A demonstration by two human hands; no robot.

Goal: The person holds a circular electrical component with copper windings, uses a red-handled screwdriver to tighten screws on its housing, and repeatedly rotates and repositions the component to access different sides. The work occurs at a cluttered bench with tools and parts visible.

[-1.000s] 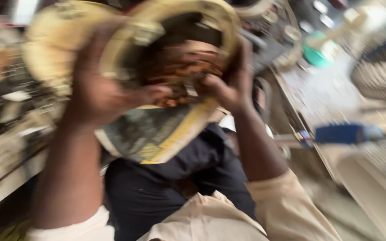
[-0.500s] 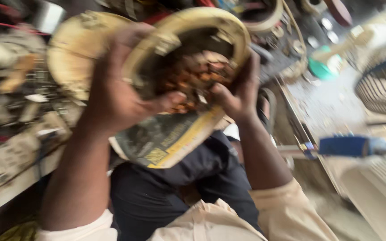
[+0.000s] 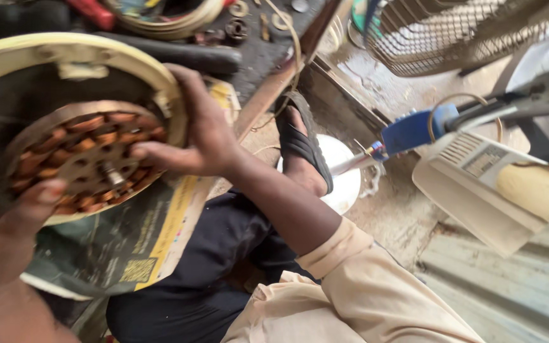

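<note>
- Head view: motor unit now sits low-left in frame vs. a sec ago, when I had it lifted up in front of me, upper centre; so it's been brought down toward my lap.
- Fan motor (image 3: 81,159): round cream housing (image 3: 65,54) w/ copper-wound stator inside, short shaft sticking out at centre.
- Right hand (image 3: 201,136): curled over housing rim, fingers spread, thumb laid across the windings; holding the motor at its right edge. Earlier it gripped from the right side too; grip looks same, just lower.
- Left hand (image 3: 23,219): blurred, close to lens; thumb on lower-left rim of stator. Seems to be supporting it from below, can't tell how tight.
- Printed paper sheet (image 3: 128,248) w/ yellow border lies under the motor, over my dark trousers.
- My foot in black sandal (image 3: 300,143) rests near white round lid (image 3: 344,184).
- Blue-handled tool (image 3: 411,130) lies to the right, well apart from the hands; wire fan guard (image 3: 452,32) top right; beige casing (image 3: 497,190) below it.
- Meaning: motor's lower and steadier, windings face up, easier to get at.
</note>
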